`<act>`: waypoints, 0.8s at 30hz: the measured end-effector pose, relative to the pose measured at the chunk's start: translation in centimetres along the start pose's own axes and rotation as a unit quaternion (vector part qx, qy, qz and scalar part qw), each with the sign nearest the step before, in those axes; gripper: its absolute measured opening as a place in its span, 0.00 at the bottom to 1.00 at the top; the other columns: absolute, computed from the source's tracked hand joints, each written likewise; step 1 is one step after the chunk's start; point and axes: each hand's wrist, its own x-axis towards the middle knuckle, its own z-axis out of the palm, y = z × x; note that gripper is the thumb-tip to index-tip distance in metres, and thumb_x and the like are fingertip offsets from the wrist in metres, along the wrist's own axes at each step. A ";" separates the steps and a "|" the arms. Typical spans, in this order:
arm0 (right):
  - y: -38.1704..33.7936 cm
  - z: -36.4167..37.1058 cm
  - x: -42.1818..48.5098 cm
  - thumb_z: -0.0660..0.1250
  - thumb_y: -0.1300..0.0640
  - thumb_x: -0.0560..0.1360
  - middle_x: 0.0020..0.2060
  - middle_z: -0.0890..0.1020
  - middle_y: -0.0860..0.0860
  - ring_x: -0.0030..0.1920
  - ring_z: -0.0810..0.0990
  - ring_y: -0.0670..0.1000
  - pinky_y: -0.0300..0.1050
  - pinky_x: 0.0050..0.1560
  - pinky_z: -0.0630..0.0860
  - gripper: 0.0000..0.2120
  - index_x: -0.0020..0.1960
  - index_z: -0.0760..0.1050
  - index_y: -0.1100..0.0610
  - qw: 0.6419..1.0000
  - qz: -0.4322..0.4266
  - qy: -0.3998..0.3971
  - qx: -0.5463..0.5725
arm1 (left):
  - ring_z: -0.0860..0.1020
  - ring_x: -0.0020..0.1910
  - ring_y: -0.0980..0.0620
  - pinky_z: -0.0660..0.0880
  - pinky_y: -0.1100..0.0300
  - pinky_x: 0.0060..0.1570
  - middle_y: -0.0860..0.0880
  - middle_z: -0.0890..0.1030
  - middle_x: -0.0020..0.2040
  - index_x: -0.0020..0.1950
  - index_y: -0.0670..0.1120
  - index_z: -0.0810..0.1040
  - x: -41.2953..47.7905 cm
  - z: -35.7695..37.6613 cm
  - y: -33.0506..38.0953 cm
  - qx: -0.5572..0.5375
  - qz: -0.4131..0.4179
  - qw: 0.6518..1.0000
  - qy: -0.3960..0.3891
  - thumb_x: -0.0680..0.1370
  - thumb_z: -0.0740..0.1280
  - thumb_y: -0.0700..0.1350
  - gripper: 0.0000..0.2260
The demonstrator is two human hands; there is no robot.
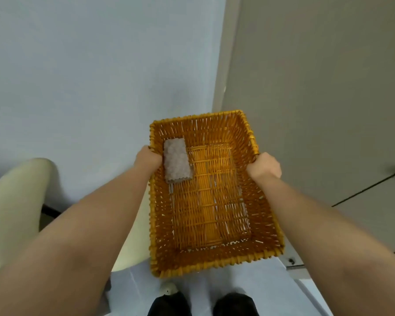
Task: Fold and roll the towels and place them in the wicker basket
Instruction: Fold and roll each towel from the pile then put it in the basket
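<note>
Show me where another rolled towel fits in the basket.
The wicker basket is bare right of the rolled towel and nearer than it, up to the right and near walls. Only the far-left corner, by the left hand, is taken.

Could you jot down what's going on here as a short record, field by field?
Wicker basket: held by its two long sides
Left hand: grips the left rim
Right hand: grips the right rim
Inside: one rolled grey towel, in the far left corner
Below: a pair of dark shoes
</note>
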 end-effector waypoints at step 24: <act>3.1 -6.7 -15.1 0.58 0.58 0.78 0.54 0.80 0.57 0.56 0.78 0.60 0.46 0.45 0.70 0.10 0.55 0.76 0.58 0.969 -0.236 -0.061 -0.049 | 0.78 0.52 0.39 0.76 0.50 0.49 0.40 0.78 0.51 0.57 0.39 0.76 -27.1 -3.4 -10.1 -0.199 -0.169 0.956 0.134 0.77 0.65 0.40 0.10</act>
